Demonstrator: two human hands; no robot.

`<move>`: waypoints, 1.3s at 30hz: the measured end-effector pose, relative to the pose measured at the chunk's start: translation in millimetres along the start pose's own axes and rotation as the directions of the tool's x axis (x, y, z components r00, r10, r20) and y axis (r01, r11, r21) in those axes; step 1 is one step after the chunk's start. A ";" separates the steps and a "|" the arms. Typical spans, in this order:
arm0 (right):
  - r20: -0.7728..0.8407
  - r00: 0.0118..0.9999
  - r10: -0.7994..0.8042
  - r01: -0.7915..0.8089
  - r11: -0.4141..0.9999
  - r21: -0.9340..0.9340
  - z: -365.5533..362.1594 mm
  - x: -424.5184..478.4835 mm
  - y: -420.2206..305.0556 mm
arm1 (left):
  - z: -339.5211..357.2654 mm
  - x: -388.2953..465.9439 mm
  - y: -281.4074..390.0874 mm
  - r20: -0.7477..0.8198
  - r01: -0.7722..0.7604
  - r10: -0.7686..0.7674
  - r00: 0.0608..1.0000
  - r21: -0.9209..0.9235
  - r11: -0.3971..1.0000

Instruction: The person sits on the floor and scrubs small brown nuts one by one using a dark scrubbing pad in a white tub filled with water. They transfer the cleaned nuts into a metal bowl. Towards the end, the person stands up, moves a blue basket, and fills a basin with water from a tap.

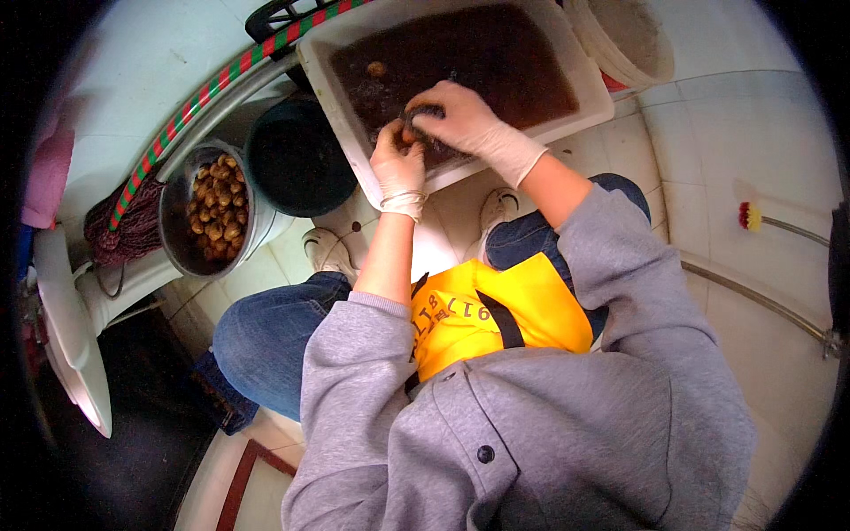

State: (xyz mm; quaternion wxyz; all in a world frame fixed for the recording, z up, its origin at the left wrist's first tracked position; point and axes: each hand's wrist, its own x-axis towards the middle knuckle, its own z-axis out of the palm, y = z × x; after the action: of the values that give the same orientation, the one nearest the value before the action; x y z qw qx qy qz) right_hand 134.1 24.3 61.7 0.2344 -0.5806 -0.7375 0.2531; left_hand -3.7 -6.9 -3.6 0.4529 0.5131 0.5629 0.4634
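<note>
Both my hands wear pale thin gloves and meet over the near left part of a white rectangular tub (594,109). Dark brown water (491,63) fills much of the tub. My left hand (398,162) grips a small round brown object (408,135), a nut or a shell; its shape is partly hidden by fingers. Pressed against it is a dark scrubbing pad (428,111), held in my right hand (461,119). A similar round brown object (376,69) shows at the water's surface, left of my hands.
A bucket (174,249) at left holds several round brown objects (219,206). Beside it stands a dark green bucket (299,166). A red-and-green striped pole (199,96) and a mop head (123,222) lie behind. A pale bucket (631,40) stands right of the tub. Tiled wall (717,133) at right.
</note>
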 end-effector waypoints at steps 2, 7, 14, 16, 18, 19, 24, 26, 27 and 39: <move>-0.059 0.998 0.029 -0.035 0.995 -0.097 3.9 -7.1 -3.1 | 0.6 -2.7 5.2 0.079 0.000 -0.006 0.997 0.073 0.997; -0.166 0.942 0.293 -0.329 0.903 -0.277 -1.3 -0.7 32.5 | 2.8 -2.2 21.1 0.051 0.037 -0.015 0.999 -0.471 0.882; -0.327 0.832 0.448 -0.553 0.713 -0.431 -5.5 -4.7 74.9 | -3.1 5.6 13.7 0.090 0.051 -0.015 0.996 -0.404 0.913; -0.305 0.781 0.544 -0.622 0.642 -0.448 -3.9 -8.4 78.7 | -2.3 6.1 11.2 0.057 0.050 -0.030 0.998 -0.400 0.915; -0.066 0.776 0.627 -0.630 0.768 -0.115 -3.2 -3.9 83.7 | 3.8 4.5 11.6 0.016 0.064 -0.063 0.998 -0.450 0.891; 0.056 0.775 0.629 -0.632 0.773 0.063 -3.6 -2.0 86.7 | 7.1 4.0 12.9 -0.002 0.062 -0.068 0.998 -0.388 0.920; -0.093 0.994 0.054 -0.060 0.997 -0.054 2.3 -5.7 -12.5 | -0.9 0.1 13.0 -0.064 0.087 -0.087 0.994 -0.002 0.996; -0.084 0.996 0.032 -0.036 0.998 -0.058 8.4 -8.3 -18.6 | 0.2 -2.8 14.8 -0.030 0.013 -0.013 0.999 0.000 1.000; -0.104 0.992 0.069 -0.075 0.996 -0.052 13.5 -5.5 -11.8 | -0.9 -3.8 15.5 -0.012 -0.026 0.026 1.000 0.005 1.000; -0.098 0.971 0.219 -0.240 0.893 -0.380 -2.4 2.1 25.3 | 1.8 -5.1 20.4 0.043 -0.102 0.104 0.994 -0.045 0.994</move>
State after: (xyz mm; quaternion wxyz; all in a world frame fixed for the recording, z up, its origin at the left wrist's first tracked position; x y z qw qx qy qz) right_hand 153.9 31.6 47.3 0.1020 -0.7050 -0.6928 0.1121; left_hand 1.6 -11.0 16.5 0.4516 0.5420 0.5154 0.4864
